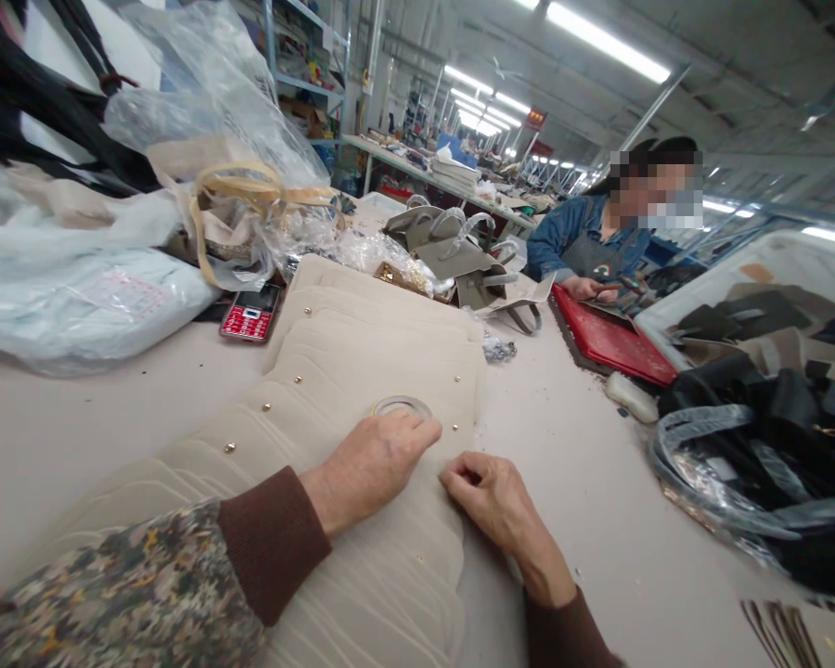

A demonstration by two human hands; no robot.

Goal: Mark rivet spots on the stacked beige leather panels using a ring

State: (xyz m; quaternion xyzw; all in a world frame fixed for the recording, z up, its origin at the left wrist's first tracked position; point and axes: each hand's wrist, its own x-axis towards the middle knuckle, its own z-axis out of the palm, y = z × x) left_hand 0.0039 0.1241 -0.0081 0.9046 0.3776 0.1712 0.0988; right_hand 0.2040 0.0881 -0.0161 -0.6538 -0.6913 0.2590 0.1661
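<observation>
Beige panels (382, 334) with small gold-coloured studs lie overlapped in a long fanned stack in front of me. My left hand (379, 464) is closed above the stack, its fingers curled around what looks like a roll of tape (402, 403). Only the far rim of that ring shows past the knuckles; the hand hides the rest. At the right edge of the panels, my right hand (494, 501) is closed in a pinch, thumb and forefinger together. Whatever is between those fingertips is too small or hidden to make out.
A red phone (250, 314) lies left of the stack, near plastic-wrapped bundles (76, 297). Grey-brown bag pieces with handles (459, 250) are behind. A co-worker (591, 241) sits by a red board (612, 334). Black bags (772, 455) and a white bin (772, 255) are at right.
</observation>
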